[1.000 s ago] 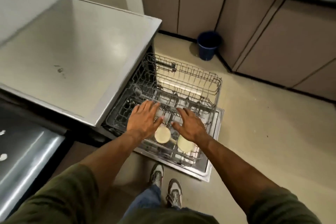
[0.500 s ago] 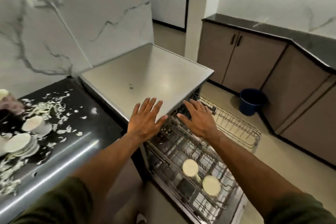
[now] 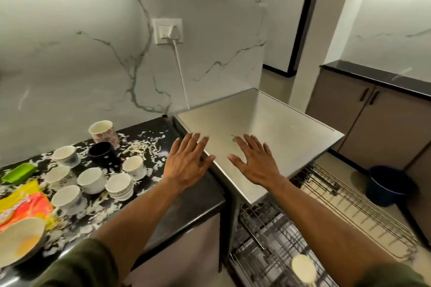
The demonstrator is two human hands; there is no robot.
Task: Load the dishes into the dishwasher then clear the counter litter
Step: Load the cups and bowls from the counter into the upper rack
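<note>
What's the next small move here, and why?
Probably swing the left hand left to grip the nearest white cup. Both hands are open and empty, the right hand too; cups crowd the black counter, and the dishwasher rack stands pulled out.

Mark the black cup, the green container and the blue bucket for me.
black cup (image 3: 100,152): head view, on its dark inside, near the rim.
green container (image 3: 19,172): head view, on its upper side wall.
blue bucket (image 3: 389,187): head view, on its outer wall, standing on the floor.
</note>
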